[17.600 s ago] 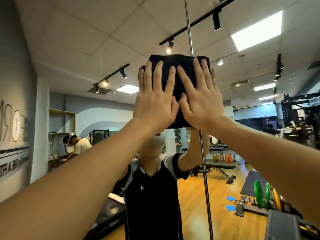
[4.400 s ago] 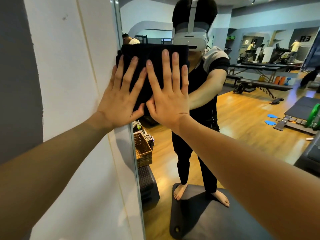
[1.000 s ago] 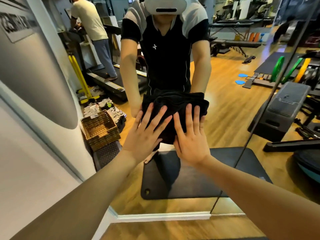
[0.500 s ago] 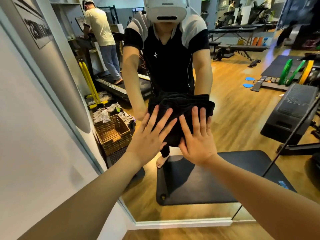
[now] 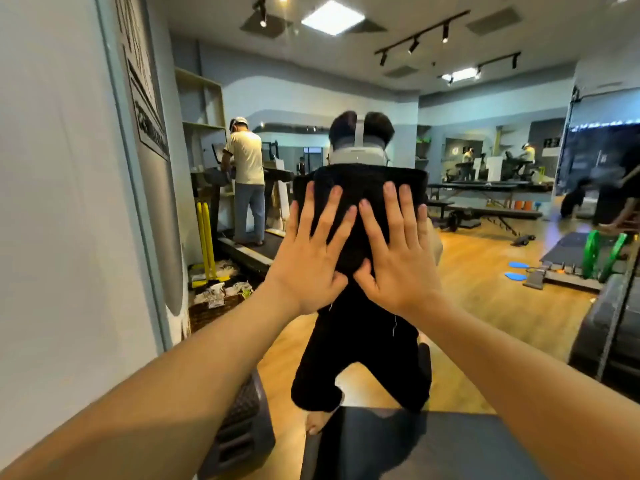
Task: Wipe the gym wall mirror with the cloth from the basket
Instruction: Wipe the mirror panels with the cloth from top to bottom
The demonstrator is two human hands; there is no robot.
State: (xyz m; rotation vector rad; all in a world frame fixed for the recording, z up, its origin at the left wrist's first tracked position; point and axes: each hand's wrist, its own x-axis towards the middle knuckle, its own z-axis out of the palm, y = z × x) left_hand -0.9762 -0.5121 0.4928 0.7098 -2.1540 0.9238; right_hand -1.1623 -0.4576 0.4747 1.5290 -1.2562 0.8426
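Note:
A folded black cloth (image 5: 360, 192) lies flat against the wall mirror (image 5: 485, 209), near the mirror's left part at about head height. My left hand (image 5: 311, 251) presses on the cloth's left half with fingers spread. My right hand (image 5: 394, 251) presses on its right half, thumbs nearly touching. The cloth's lower part is hidden behind my palms. In the mirror, my own reflection crouches behind the cloth. The wicker basket (image 5: 207, 311) shows as a reflection low on the left.
The mirror's left frame edge (image 5: 135, 216) meets a white wall (image 5: 52, 202). A vertical seam (image 5: 620, 306) between mirror panels runs at the right. Reflected: a dark mat (image 5: 398, 441) below, another person on a treadmill (image 5: 246, 181), benches and green weight plates (image 5: 606, 254).
Both hands have slid the cloth up the mirror from about waist height to head height, and my view has lifted with them. Earlier the cloth was high up near the seam, then by the left edge.

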